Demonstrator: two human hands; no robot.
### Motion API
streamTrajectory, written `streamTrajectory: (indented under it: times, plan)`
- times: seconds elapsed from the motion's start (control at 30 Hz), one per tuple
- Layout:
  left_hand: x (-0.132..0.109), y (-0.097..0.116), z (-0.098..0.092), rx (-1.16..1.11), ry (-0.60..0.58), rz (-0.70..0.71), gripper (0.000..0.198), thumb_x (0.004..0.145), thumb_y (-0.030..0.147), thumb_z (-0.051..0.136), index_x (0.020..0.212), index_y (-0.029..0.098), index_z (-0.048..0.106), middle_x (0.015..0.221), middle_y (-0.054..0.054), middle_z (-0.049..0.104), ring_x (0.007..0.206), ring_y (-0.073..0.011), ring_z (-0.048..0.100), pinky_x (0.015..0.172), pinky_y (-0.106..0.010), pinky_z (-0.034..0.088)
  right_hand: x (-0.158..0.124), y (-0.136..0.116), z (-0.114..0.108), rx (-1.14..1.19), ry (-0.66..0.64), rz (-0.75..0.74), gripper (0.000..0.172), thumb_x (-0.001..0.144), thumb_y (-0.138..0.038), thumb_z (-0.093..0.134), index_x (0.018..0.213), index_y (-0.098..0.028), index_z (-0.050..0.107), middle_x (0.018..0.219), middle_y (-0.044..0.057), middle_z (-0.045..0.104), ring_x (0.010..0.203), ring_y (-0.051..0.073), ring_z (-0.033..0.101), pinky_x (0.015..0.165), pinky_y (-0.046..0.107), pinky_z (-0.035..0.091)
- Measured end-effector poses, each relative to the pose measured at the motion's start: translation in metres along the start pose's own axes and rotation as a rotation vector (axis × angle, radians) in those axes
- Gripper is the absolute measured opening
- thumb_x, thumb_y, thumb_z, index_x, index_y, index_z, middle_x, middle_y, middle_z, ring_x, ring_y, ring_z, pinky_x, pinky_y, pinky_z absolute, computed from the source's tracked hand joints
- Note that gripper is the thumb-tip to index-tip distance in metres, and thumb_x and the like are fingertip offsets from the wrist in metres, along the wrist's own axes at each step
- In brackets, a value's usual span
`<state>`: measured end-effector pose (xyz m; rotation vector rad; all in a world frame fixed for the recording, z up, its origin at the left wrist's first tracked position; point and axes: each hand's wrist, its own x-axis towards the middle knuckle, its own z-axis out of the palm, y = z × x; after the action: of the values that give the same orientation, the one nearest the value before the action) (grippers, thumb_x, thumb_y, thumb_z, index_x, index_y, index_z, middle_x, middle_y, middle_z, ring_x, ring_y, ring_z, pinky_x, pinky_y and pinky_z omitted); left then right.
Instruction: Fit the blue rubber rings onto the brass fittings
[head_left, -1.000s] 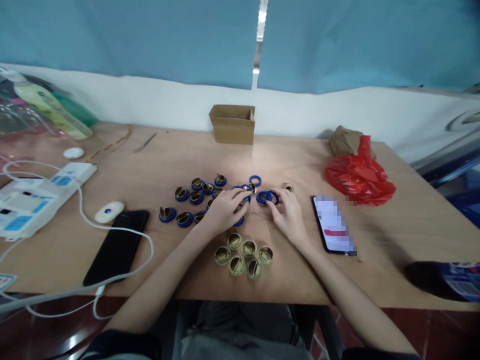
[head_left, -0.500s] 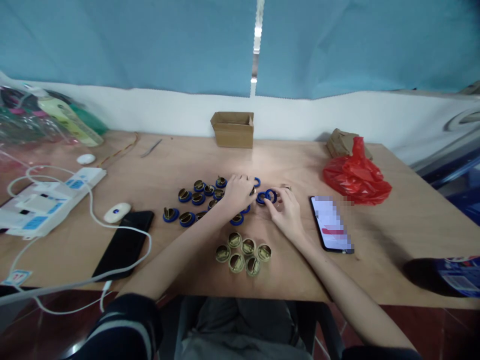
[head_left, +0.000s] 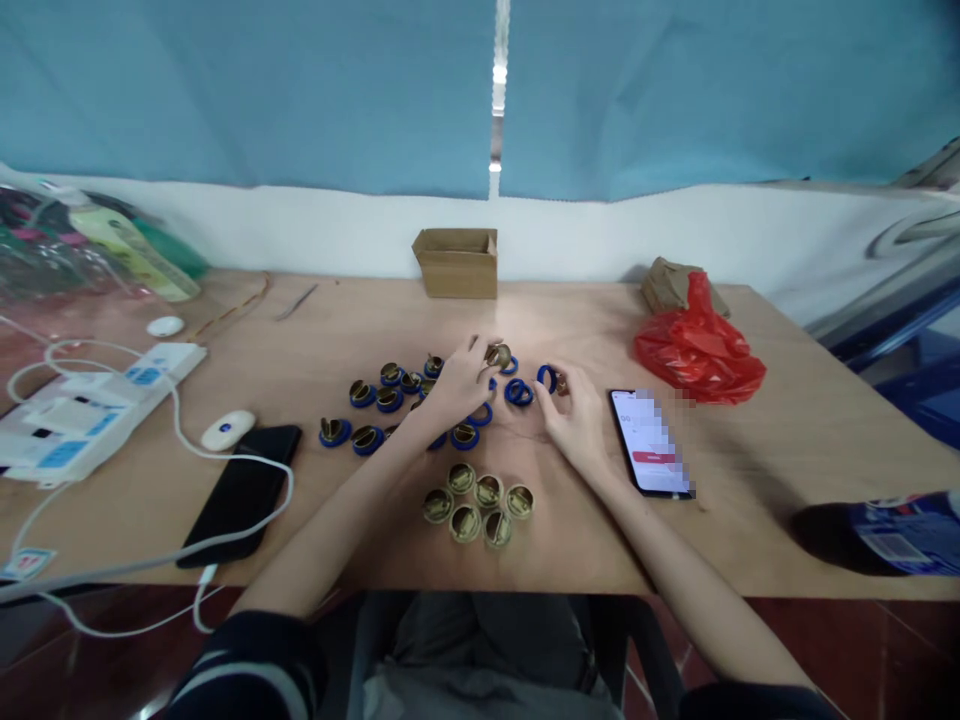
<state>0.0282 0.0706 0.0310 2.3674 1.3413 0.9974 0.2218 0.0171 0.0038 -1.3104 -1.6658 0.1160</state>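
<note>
- While, in the head view, the left hand [head_left: 459,386] grips a brass-coloured disc [head_left: 499,356] at its fingertips, the right hand [head_left: 576,412] pinches an upright blue ring [head_left: 540,376].
- Loose blue rings [head_left: 511,393] lie on the table [head_left: 581,545] between the hands.
- Blue-rimmed discs [head_left: 367,439] sit beside the left hand; six plain discs [head_left: 465,522] cluster nearer the table's front edge.

Blue ring [head_left: 553,377] in the right hand [head_left: 577,420]

A red plastic bag [head_left: 697,355] lies near a lit phone [head_left: 646,450] on the table [head_left: 750,510].
</note>
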Motion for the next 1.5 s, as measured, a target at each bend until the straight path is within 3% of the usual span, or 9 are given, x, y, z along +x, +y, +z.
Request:
streamTrajectory:
  times: [0.1,0.23,0.37,0.53,0.83,1.07,1.23,1.5]
  plan:
    - [-0.013,-0.001,0.003,-0.329,0.049,0.033,0.029,0.091,0.012,0.057,0.119,0.016,0.062,0.116,-0.012,0.067,0.110,-0.0233,0.066,0.098,-0.039,0.055,-0.002,-0.007,-0.001,0.054,0.020,-0.010,0.025,0.097,-0.035,0.058,0.117,-0.020,0.060,0.106,0.012,0.068,0.090,0.025,0.064,0.082,0.042,0.056]
    - [-0.028,-0.003,0.014,-0.790,-0.075,-0.111,0.029,0.093,0.025,0.059,0.120,0.015,0.062,0.112,-0.012,0.073,0.097,-0.0209,0.072,0.087,-0.036,0.059,-0.006,-0.013,-0.001,0.104,0.027,-0.048,0.032,0.099,-0.034,0.057,0.128,-0.021,0.055,0.114,0.013,0.065,0.096,0.025,0.065,0.085,0.043,0.058]
    - [-0.037,-0.002,0.016,-1.022,-0.141,-0.213,0.031,0.090,0.031,0.065,0.118,0.017,0.064,0.110,-0.011,0.076,0.093,-0.0202,0.073,0.084,-0.035,0.060,-0.010,-0.014,0.000,0.155,0.000,-0.056,0.037,0.098,-0.031,0.057,0.134,-0.023,0.052,0.119,0.013,0.064,0.099,0.025,0.066,0.085,0.044,0.059]
    - [-0.039,0.002,0.014,-0.993,-0.118,-0.248,0.032,0.081,0.028,0.076,0.110,0.017,0.067,0.115,-0.011,0.075,0.109,-0.0235,0.071,0.099,-0.041,0.057,-0.012,-0.020,-0.004,0.142,-0.090,-0.095,0.040,0.098,-0.029,0.054,0.137,-0.025,0.053,0.125,0.012,0.065,0.112,0.028,0.064,0.092,0.049,0.058]
    - [-0.044,0.003,0.028,-1.035,-0.019,-0.302,0.040,0.072,0.018,0.080,0.110,0.014,0.071,0.115,-0.011,0.075,0.101,-0.0242,0.075,0.091,-0.038,0.063,-0.016,-0.025,-0.006,0.116,-0.239,-0.258,0.056,0.100,-0.015,0.047,0.153,-0.033,0.042,0.146,0.009,0.056,0.133,0.029,0.055,0.111,0.056,0.049]
    - [-0.045,0.008,0.027,-1.071,-0.034,-0.296,0.046,0.074,0.014,0.076,0.119,0.013,0.068,0.120,-0.014,0.075,0.105,-0.0266,0.076,0.099,-0.043,0.061,-0.016,-0.018,0.002,0.155,-0.202,-0.280,0.064,0.097,-0.013,0.055,0.155,-0.032,0.038,0.146,0.009,0.059,0.134,0.029,0.056,0.113,0.056,0.049]
    - [-0.045,0.007,0.026,-1.107,-0.035,-0.312,0.052,0.076,0.012,0.074,0.127,0.012,0.062,0.118,-0.016,0.076,0.107,-0.0270,0.076,0.103,-0.045,0.058,-0.012,-0.015,0.000,0.153,-0.219,-0.265,0.058,0.096,-0.015,0.059,0.150,-0.030,0.044,0.143,0.010,0.061,0.131,0.030,0.059,0.111,0.058,0.049]
    - [-0.043,0.003,0.023,-1.091,-0.101,-0.258,0.044,0.081,0.012,0.066,0.125,0.012,0.066,0.121,-0.015,0.076,0.112,-0.0269,0.074,0.108,-0.044,0.054,-0.008,-0.013,-0.003,0.152,-0.202,-0.278,0.056,0.095,-0.015,0.063,0.147,-0.029,0.050,0.142,0.010,0.063,0.130,0.029,0.061,0.110,0.056,0.051]
